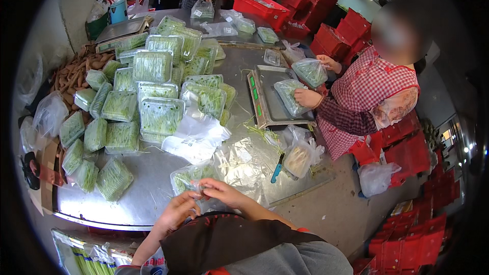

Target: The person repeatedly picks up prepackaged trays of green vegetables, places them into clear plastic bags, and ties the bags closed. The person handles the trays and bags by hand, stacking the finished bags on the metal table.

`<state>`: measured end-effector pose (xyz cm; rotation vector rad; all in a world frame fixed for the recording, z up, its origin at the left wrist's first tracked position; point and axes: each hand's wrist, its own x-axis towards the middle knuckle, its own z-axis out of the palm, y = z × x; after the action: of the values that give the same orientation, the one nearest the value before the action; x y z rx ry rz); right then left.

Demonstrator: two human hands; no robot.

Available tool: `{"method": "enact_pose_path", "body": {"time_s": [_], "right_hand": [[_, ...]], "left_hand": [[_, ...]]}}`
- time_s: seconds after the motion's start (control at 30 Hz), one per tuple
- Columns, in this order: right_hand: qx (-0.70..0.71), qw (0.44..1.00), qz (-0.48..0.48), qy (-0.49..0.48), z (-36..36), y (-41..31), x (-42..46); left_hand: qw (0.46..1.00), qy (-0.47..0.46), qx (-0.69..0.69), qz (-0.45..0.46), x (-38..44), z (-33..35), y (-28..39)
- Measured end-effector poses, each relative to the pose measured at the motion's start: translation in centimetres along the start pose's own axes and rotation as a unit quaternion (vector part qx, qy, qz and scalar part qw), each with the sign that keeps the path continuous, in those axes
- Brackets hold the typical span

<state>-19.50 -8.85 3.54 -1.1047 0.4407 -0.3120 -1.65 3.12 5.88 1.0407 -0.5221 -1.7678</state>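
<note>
Close to my body on the steel table lies a clear plastic box of green sprouts (183, 178), which appears to be inside a clear plastic bag (210, 205). My left hand (178, 209) and my right hand (225, 194) meet over its near side, fingertips pinching the gathered plastic. The exact grip is partly hidden by my fingers. Just beyond the box is a stack of flat white plastic bags (195, 137) with printing. Farther off, many lidded boxes of sprouts (160, 116) are piled, some stacked and some tilted.
A blue-handled knife (276, 172) lies on the table (153, 183) right of crumpled clear film (242, 160). A bagged pale vegetable pack (299, 159) sits beyond it. Across a weighing scale (273, 84), a co-worker (355, 95) holds bagged boxes. Red crates (408, 152) stand right.
</note>
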Motion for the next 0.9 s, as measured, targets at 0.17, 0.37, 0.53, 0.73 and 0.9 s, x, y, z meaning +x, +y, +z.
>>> {"method": "enact_pose_path", "body": {"time_s": [0.17,0.37,0.53,0.73,0.9], "right_hand": [[-0.101,0.986,-0.069,0.110,-1.0,2.6,0.9],[-0.447,0.886,-0.078,0.092,-1.7,3.1,0.0],[-0.384,0.903,-0.163,0.103,-3.8,4.8,-0.4],[-0.275,0.947,-0.100,0.132,-4.1,5.2,-0.9],[-0.297,0.938,-0.118,0.132,-4.0,5.3,-0.7]], "left_hand": [[0.997,0.042,-0.070,0.009,1.1,-0.6,0.0],[0.919,0.110,-0.379,0.023,2.5,-7.4,-2.4],[0.906,0.138,-0.399,0.032,2.8,-8.2,-3.7],[0.955,0.195,-0.217,0.052,2.6,-7.4,-3.4],[0.959,0.242,-0.126,0.072,3.4,-6.5,-4.3]]}}
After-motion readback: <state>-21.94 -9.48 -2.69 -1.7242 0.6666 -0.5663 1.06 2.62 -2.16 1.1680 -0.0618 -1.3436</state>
